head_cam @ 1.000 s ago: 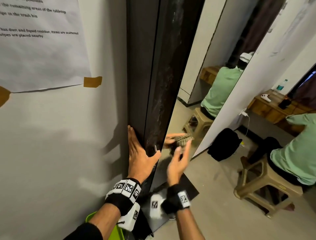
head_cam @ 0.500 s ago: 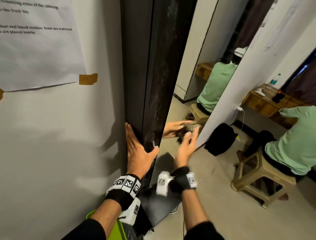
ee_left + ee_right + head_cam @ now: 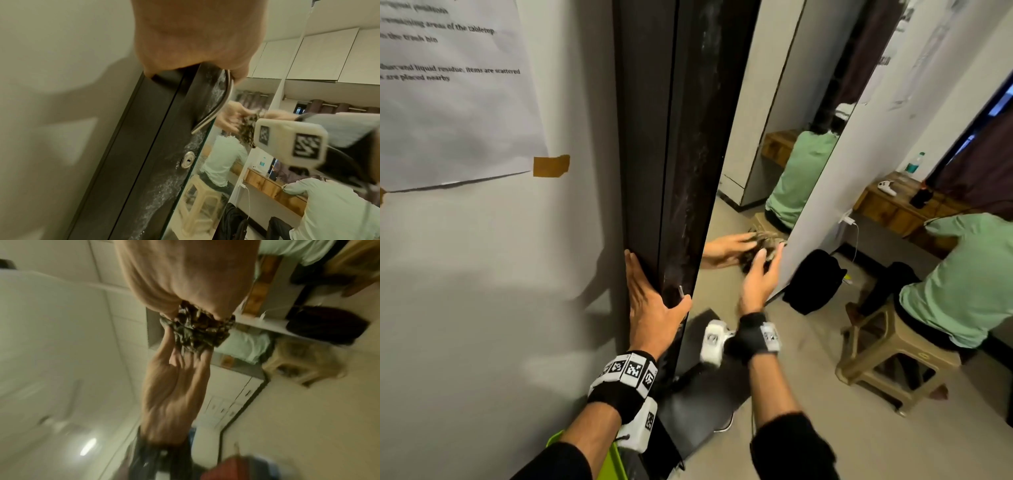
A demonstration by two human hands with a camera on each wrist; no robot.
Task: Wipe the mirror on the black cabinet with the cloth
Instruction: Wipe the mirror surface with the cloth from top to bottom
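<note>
The black cabinet (image 3: pixel 647 137) stands edge-on with its mirror (image 3: pixel 774 120) facing right. My left hand (image 3: pixel 654 308) clasps the door's edge: fingers flat on the black side, thumb round the front by the steel handle (image 3: pixel 216 107). A keyhole (image 3: pixel 188 160) sits below the handle. My right hand (image 3: pixel 758 277) presses a dark patterned cloth (image 3: pixel 767 240) against the glass with straight fingers. The bunched cloth (image 3: pixel 197 327) meets its own reflection in the right wrist view. White smears run down the black door strip beside the mirror.
A person in a green shirt (image 3: pixel 962 281) sits on a beige plastic stool (image 3: pixel 887 359) at a wooden desk (image 3: pixel 893 209) to the right. A black bag (image 3: pixel 815 281) lies against the white wall. Taped paper (image 3: pixel 448 102) hangs on the left wall.
My right hand has slid the cloth up and to the right across the mirror. The left hand has kept its hold on the door edge.
</note>
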